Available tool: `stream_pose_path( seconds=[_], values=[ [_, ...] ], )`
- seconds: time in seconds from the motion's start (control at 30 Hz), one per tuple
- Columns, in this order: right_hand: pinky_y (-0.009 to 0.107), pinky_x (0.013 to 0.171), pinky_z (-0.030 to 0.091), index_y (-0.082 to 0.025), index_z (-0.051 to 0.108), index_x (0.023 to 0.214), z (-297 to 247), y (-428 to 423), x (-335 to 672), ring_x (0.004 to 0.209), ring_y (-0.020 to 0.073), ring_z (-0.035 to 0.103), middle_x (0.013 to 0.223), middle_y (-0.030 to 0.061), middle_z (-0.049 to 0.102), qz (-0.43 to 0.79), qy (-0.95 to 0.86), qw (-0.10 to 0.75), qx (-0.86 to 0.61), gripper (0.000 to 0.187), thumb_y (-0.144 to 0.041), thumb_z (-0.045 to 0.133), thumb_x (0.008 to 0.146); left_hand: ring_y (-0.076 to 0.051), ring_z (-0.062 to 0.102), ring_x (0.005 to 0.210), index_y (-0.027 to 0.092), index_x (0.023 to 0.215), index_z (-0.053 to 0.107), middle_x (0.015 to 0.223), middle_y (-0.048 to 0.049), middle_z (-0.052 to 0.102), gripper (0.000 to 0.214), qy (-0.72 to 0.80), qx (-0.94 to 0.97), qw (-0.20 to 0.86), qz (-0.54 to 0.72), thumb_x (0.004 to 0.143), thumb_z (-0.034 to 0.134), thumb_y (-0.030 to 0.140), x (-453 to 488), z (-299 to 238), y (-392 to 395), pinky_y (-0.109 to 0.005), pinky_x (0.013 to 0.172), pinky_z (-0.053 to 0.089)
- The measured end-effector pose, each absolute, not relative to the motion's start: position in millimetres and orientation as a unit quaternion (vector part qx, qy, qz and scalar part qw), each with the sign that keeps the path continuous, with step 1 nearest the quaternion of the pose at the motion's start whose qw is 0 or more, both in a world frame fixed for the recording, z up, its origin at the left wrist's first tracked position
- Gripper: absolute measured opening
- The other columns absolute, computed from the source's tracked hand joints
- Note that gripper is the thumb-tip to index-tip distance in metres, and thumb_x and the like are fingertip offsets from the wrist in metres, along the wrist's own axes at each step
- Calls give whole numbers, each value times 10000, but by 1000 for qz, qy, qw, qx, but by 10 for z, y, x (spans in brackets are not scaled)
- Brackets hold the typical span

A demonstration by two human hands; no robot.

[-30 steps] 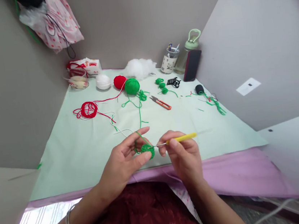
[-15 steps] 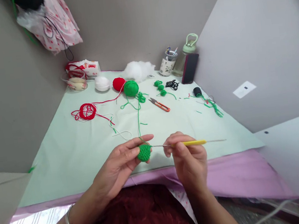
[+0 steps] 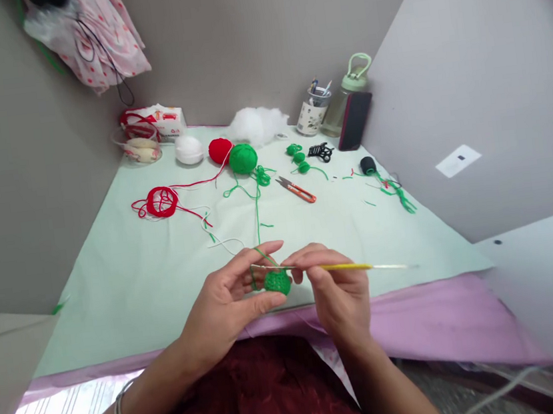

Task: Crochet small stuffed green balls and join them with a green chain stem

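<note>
My left hand [image 3: 230,300] pinches a small round green crochet piece [image 3: 277,281] above the near edge of the table. A green strand runs over its forefinger and back to the green yarn ball [image 3: 243,158]. My right hand [image 3: 334,287] is closed on a yellow-handled crochet hook [image 3: 352,266], whose metal tip passes through the top of the green piece toward the left hand. The two hands almost touch at the piece.
On the pale green table cover [image 3: 139,284] lie a red yarn ball [image 3: 220,150], a white yarn ball [image 3: 189,149], loose red yarn [image 3: 162,201], orange snips [image 3: 297,189], white stuffing [image 3: 256,124], small green pieces [image 3: 299,157], a pen cup [image 3: 313,106], a bottle [image 3: 350,90].
The right hand pushed the hook leftward through the green piece, after drawing it out to the right. The piece turned slightly in the left fingers.
</note>
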State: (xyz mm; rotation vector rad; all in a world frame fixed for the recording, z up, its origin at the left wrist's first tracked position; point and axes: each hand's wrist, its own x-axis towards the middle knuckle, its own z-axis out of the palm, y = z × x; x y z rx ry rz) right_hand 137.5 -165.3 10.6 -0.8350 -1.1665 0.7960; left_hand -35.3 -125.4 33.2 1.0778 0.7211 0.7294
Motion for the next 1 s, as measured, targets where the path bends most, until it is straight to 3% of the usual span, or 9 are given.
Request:
stream_pose_path(
  seconds=[0.2,0.47,0.63,0.73,0.87,1.0],
  values=[
    [261,664,537,-249,774,931,154,-1590,1417,723,129,659,869,21,761,494,-435,678,-327,166,-332,645,993,-180,674,1027,368,1240,756,1029,5,617,529,329,536,699,341,749,883,220,-359,382,-1228,-314,944,533],
    [319,699,588,-224,733,971,204,-1585,1520,748,161,701,907,45,783,470,-507,635,-344,206,-349,579,1026,-163,656,974,353,1195,781,1006,10,603,485,328,569,668,350,738,893,234,-403,380,-1171,-316,957,532],
    [356,776,590,-256,733,1097,286,-1640,1578,859,176,719,991,47,778,302,-660,562,-397,231,-186,522,1033,-171,632,931,330,1202,783,956,-4,614,460,350,596,620,371,763,869,226,-385,354,-1190,-310,894,531],
    [374,794,614,-267,696,1232,296,-1670,1555,948,207,739,1059,72,790,124,-759,509,-387,305,-130,562,995,-173,615,933,313,1187,788,971,-15,623,449,368,578,610,398,752,885,266,-340,347,-1215,-284,848,533],
    [362,798,652,-274,698,1275,219,-1734,1474,994,226,741,1083,89,783,-122,-791,442,-406,404,-85,668,919,-167,605,950,313,1249,760,998,-19,632,394,371,536,612,449,858,801,340,-298,348,-1283,-266,865,522],
    [325,816,671,-251,726,1236,123,-1779,1457,986,213,738,1046,73,771,-186,-787,426,-406,434,-44,742,856,-167,597,970,300,1306,730,1006,-17,653,402,349,468,677,448,906,751,334,-288,346,-1336,-273,924,489]
  ],
)
